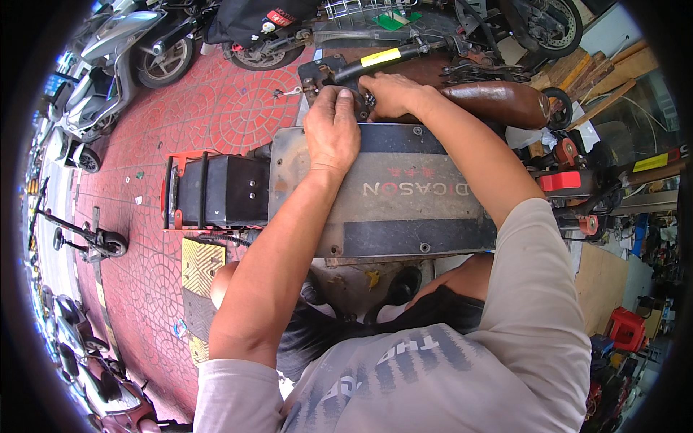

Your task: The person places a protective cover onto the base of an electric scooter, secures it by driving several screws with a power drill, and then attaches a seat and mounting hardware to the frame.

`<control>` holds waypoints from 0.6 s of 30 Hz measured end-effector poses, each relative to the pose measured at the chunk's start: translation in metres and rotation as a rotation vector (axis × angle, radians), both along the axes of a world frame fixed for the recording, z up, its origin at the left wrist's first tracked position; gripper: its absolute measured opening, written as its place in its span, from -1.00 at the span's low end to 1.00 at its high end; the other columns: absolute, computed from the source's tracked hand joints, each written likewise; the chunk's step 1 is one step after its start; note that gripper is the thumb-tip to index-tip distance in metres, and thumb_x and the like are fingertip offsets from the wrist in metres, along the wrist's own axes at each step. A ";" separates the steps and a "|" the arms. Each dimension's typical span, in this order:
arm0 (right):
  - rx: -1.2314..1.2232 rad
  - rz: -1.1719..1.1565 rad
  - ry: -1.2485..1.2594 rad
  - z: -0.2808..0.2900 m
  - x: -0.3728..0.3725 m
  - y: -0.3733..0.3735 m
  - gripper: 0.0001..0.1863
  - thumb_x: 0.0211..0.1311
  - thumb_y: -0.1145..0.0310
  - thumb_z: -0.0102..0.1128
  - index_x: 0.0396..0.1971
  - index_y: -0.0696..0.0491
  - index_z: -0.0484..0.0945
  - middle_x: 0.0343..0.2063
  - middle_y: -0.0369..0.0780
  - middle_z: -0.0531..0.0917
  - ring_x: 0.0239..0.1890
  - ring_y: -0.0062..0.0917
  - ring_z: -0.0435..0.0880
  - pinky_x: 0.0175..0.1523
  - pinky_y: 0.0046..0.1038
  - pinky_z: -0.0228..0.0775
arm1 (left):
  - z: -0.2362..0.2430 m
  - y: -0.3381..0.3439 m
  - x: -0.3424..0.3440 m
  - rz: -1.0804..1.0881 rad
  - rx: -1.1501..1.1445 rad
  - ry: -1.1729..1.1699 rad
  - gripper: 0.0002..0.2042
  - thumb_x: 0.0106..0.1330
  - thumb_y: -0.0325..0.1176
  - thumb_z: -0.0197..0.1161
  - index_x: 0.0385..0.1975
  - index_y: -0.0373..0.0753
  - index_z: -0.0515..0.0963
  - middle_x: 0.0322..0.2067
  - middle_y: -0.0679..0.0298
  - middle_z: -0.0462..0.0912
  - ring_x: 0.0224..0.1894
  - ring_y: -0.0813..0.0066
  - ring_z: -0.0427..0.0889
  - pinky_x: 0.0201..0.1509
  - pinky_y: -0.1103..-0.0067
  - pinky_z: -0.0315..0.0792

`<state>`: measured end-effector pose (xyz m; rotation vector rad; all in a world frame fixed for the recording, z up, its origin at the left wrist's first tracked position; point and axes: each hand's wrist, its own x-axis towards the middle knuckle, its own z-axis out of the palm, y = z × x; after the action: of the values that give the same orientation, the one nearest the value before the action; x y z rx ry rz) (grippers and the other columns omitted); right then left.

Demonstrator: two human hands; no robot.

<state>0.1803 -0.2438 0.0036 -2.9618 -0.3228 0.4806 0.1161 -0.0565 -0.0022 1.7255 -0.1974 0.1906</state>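
Across my lap level lies an electric scooter's deck (404,189), a worn grey and black plate with screws at its corners. My left hand (333,126) reaches over the deck's far edge, its fingers bent down and closed around something they hide. Just right of it, my right hand (395,96) is closed, its fingertips at a small dark metal part (369,101) too covered to name. The two hands are close together. Beyond them runs a black tube (379,59) with a yellow label, ending near a black bracket (317,71).
A black box section with a red frame (224,191) extends from the deck's left end. Behind my right hand is a brown padded piece (498,102). Wood strips (595,76) lie at the far right. A yellow and black ramp (202,263) and red paving (144,289) are left; motorbikes (119,54) stand beyond.
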 end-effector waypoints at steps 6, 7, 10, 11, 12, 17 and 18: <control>0.075 -0.012 0.013 -0.003 0.002 -0.003 -0.37 0.08 0.18 0.66 0.13 0.00 0.58 0.14 0.00 0.68 0.29 -0.01 0.61 0.32 -0.07 0.47 | 0.000 0.000 0.000 -0.012 0.042 -0.008 -0.73 0.59 -0.30 0.12 -0.22 -0.37 0.67 -0.35 0.17 0.77 -0.25 0.42 0.71 -0.06 0.47 0.55; 0.077 -0.020 0.008 -0.004 0.002 -0.003 -0.40 0.09 0.19 0.65 0.12 -0.01 0.59 0.13 0.00 0.69 0.28 -0.02 0.62 0.31 -0.07 0.48 | 0.000 0.001 0.000 -0.008 0.056 -0.025 -0.73 0.59 -0.30 0.12 -0.22 -0.37 0.67 -0.35 0.16 0.77 -0.26 0.41 0.71 -0.06 0.46 0.55; 0.082 -0.036 -0.007 -0.008 0.004 -0.004 -0.47 0.13 0.21 0.63 0.09 -0.05 0.63 0.09 -0.02 0.73 0.25 -0.05 0.65 0.28 -0.08 0.49 | 0.001 0.001 -0.001 0.001 0.077 -0.035 -0.74 0.57 -0.28 0.15 -0.22 -0.36 0.67 -0.35 0.08 0.75 -0.27 0.26 0.71 -0.07 0.39 0.55; 0.084 -0.039 -0.011 -0.009 0.005 -0.004 -0.50 0.15 0.22 0.62 0.08 -0.06 0.65 0.08 -0.03 0.74 0.24 -0.06 0.66 0.27 -0.08 0.50 | 0.001 0.000 -0.001 -0.001 0.068 -0.030 -0.75 0.56 -0.27 0.16 -0.20 -0.35 0.66 -0.36 0.01 0.74 -0.27 0.13 0.71 -0.06 0.33 0.55; 0.075 -0.049 -0.013 -0.011 0.006 -0.004 -0.52 0.16 0.22 0.61 0.07 -0.07 0.66 0.08 -0.04 0.75 0.24 -0.07 0.67 0.26 -0.09 0.50 | 0.001 0.000 -0.001 -0.004 0.059 -0.026 -0.76 0.55 -0.27 0.18 -0.19 -0.33 0.65 -0.36 -0.07 0.73 -0.27 0.00 0.72 -0.05 0.26 0.55; 0.107 -0.138 -0.032 -0.016 0.009 -0.001 -0.63 0.21 0.18 0.57 -0.01 -0.09 0.73 0.05 -0.10 0.78 0.23 -0.16 0.70 0.27 -0.14 0.54 | 0.002 -0.001 -0.001 -0.006 0.097 -0.042 -0.74 0.56 -0.27 0.16 -0.21 -0.34 0.66 -0.37 0.06 0.75 -0.28 0.23 0.70 -0.06 0.36 0.54; 0.106 -0.159 -0.026 -0.017 0.009 0.000 -0.66 0.23 0.17 0.55 -0.03 -0.09 0.74 0.04 -0.10 0.79 0.22 -0.16 0.71 0.27 -0.14 0.54 | 0.002 -0.001 -0.001 -0.007 0.113 -0.035 -0.73 0.56 -0.27 0.15 -0.23 -0.35 0.67 -0.38 0.14 0.76 -0.29 0.36 0.69 -0.07 0.42 0.54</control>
<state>0.1898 -0.2441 -0.0132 -2.8622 -0.1095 0.3936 0.1155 -0.0575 0.0000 1.8347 -0.2446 0.2078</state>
